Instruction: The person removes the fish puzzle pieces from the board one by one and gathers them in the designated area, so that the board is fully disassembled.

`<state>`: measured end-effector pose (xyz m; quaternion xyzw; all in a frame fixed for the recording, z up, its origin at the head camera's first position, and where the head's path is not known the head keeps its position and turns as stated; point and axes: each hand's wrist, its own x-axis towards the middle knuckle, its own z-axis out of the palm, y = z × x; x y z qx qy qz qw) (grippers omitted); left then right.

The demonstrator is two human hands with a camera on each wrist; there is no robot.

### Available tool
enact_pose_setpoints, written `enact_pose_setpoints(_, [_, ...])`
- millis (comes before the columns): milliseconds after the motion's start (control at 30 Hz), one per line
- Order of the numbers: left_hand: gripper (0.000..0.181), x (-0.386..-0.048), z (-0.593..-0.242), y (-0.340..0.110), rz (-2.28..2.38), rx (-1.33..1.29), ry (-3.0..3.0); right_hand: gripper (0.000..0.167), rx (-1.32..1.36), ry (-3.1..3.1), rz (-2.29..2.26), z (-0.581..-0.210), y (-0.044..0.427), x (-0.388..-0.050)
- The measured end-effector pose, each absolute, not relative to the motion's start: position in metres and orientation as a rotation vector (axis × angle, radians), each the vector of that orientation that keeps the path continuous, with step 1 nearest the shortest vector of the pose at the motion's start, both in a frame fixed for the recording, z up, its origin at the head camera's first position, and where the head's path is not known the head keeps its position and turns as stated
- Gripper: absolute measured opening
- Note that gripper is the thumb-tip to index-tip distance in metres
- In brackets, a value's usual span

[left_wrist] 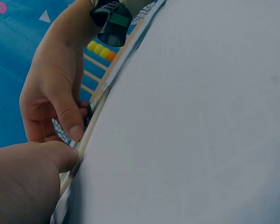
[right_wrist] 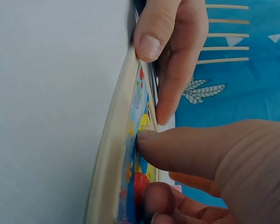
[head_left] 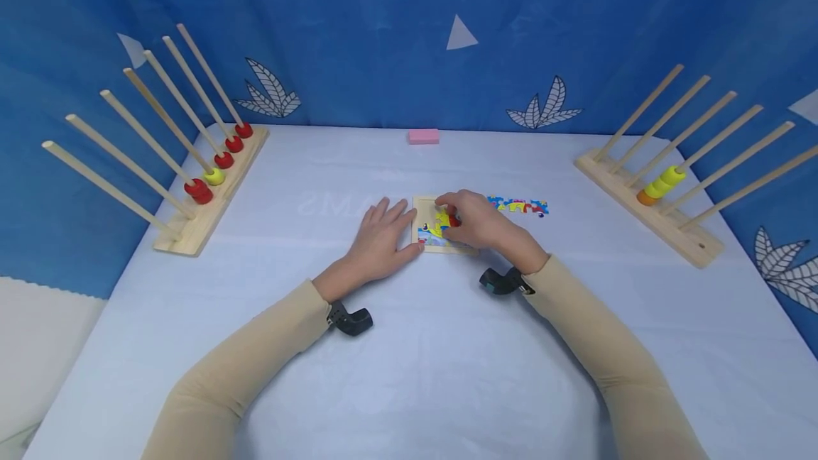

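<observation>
A small jigsaw puzzle in a wooden frame (head_left: 446,249) lies mid-table; blue, yellow and red pieces fill its lower part. My left hand (head_left: 382,241) rests along the frame's left side, fingers spread, with the thumb touching the edge; in the right wrist view the left thumb (right_wrist: 151,35) is at a frame corner. Over the puzzle, my right hand (head_left: 479,222) has thumb and curled fingers around a yellow-and-red puzzle piece (right_wrist: 140,182). The right fingers hide part of that piece. Loose puzzle pieces (head_left: 517,206) lie in a row just right of the frame.
At the left stands a wooden peg rack (head_left: 217,215) with red and yellow beads. Another peg rack (head_left: 690,240), at the right, carries yellow and orange beads on one peg. A pink block (head_left: 423,136) lies near the back edge, before a blue curtain (head_left: 383,34).
</observation>
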<state>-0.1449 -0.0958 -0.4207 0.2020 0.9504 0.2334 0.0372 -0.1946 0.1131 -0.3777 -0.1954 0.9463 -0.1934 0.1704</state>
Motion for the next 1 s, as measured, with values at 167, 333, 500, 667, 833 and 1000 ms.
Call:
enact_pose_setpoints(167, [0.068, -0.1463, -0.4193, -0.0965, 0.712, 0.627, 2.922, 0.065, -0.55, 2.678, -0.584, -0.3773, 0.1149, -0.1971])
enact_pose_setpoints(333, [0.068, -0.1471, -0.4206, -0.0967, 0.717, 0.635, 2.924, 0.061, -0.524, 2.67, -0.582, -0.3766, 0.115, -0.197])
enact_pose_setpoints(500, [0.069, -0.1467, -0.4215, -0.0969, 0.709, 0.63, 2.923, 0.055, -0.517, 2.667, -0.58, -0.3753, 0.1141, -0.1951])
enact_pose_setpoints(667, [0.069, -0.1456, -0.4215, -0.0974, 0.713, 0.623, 2.912, 0.049, -0.557, 2.669, -0.598, -0.3774, 0.1154, -0.1942])
enact_pose_setpoints(833, [0.068, -0.146, -0.4205, -0.098, 0.714, 0.619, 2.913, 0.047, -0.58, 2.686, -0.639, -0.3784, 0.1153, -0.1926])
enact_pose_setpoints(1000, [0.068, -0.1467, -0.4215, -0.0974, 0.717, 0.627, 2.923, 0.047, -0.592, 2.689, -0.663, -0.3779, 0.1139, -0.1899])
